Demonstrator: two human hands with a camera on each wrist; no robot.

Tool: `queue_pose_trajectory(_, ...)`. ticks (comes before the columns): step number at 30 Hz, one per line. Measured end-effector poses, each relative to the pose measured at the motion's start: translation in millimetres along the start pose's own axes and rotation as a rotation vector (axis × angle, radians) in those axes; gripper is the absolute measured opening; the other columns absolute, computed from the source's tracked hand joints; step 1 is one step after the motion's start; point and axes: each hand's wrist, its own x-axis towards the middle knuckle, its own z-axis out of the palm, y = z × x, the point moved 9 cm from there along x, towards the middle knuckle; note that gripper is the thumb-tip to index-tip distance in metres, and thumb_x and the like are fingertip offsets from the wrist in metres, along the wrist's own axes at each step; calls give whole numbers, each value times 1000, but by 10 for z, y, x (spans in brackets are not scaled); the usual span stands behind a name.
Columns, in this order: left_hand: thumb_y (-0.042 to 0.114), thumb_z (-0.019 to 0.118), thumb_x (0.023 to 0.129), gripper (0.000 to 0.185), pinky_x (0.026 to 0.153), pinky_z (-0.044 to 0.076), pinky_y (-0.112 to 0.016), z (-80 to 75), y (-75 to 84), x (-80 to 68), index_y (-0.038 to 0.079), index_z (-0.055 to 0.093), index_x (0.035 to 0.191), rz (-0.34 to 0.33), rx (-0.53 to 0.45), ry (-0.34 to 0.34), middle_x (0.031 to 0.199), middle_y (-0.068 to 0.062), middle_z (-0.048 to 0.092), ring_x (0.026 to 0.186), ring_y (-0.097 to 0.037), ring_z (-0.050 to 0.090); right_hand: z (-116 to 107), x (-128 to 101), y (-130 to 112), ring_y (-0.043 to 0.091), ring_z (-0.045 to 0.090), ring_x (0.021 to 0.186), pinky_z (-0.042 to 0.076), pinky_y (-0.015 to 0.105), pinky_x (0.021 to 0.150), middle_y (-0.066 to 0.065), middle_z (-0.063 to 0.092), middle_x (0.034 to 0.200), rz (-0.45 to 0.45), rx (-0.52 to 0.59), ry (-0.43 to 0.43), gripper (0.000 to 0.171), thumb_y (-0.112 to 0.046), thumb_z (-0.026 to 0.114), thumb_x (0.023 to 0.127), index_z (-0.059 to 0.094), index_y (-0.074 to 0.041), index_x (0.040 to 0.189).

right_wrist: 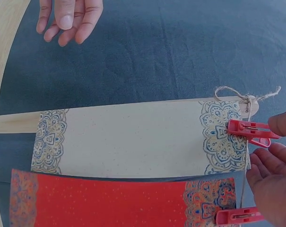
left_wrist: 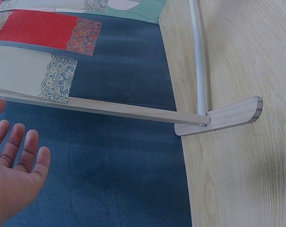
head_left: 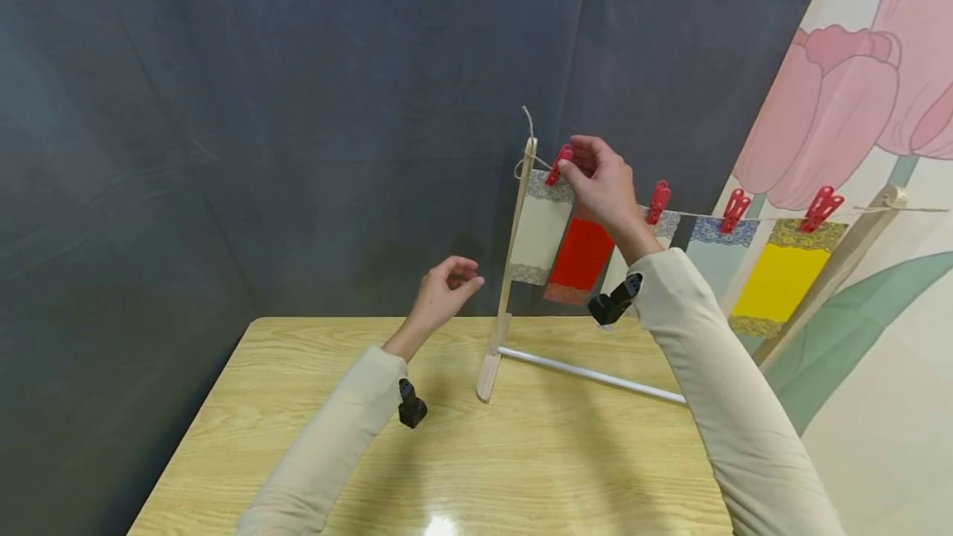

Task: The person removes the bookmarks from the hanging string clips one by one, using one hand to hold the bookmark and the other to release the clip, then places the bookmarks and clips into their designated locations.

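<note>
My right hand (head_left: 605, 189) is raised at the left end of a string, beside a red clothespin (right_wrist: 249, 128). That clothespin grips the top of a cream card (right_wrist: 133, 139) with patterned ends. In the right wrist view the thumb is close to its handles, the fingers stand apart below them, and I cannot tell whether the thumb touches. My left hand (head_left: 441, 294) hovers left of the wooden post (head_left: 515, 238), fingers loosely bent and holding nothing. Next to the cream card hangs a red card (head_left: 581, 259), pinned by another red clothespin (right_wrist: 237, 216).
The string runs right to a second wooden post (head_left: 834, 279), past a pale blue card (head_left: 718, 246) and a yellow card (head_left: 782, 275), both pinned. A white rod (head_left: 588, 372) joins the stand low over the wooden table (head_left: 298, 404). A dark cloth (head_left: 335, 106) hangs behind.
</note>
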Motion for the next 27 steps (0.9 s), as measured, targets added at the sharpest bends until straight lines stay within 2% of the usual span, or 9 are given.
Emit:
queue_pose_trajectory(8, 14, 70, 91, 22, 77, 51, -37, -86, -44, -15, 6, 65, 111, -1, 12, 52, 101, -6, 66, 88, -22, 61, 125, 35, -33, 28, 56, 114, 44, 40, 98, 16, 58, 128, -20, 6, 4, 42, -21, 57, 99, 50, -4, 137)
queue_pose_trajectory(23, 13, 70, 91, 27, 81, 51, -39, 19, -20, 45, 5, 65, 115, 21, -2, 52, 108, -14, 66, 93, -26, 62, 106, 44, -48, 25, 59, 107, 47, 39, 92, 14, 62, 124, -35, -29, 59, 40, -26, 53, 101, 55, -5, 135)
queue_pose_trajectory(27, 13, 70, 91, 28, 81, 52, -39, 47, -5, 53, 4, 65, 117, 26, 0, 48, 109, -14, 66, 93, -25, 62, 97, 42, -28, 23, 59, 103, 47, 35, 88, 13, 63, 122, -27, -29, 67, 39, -26, 52, 101, 56, -5, 134)
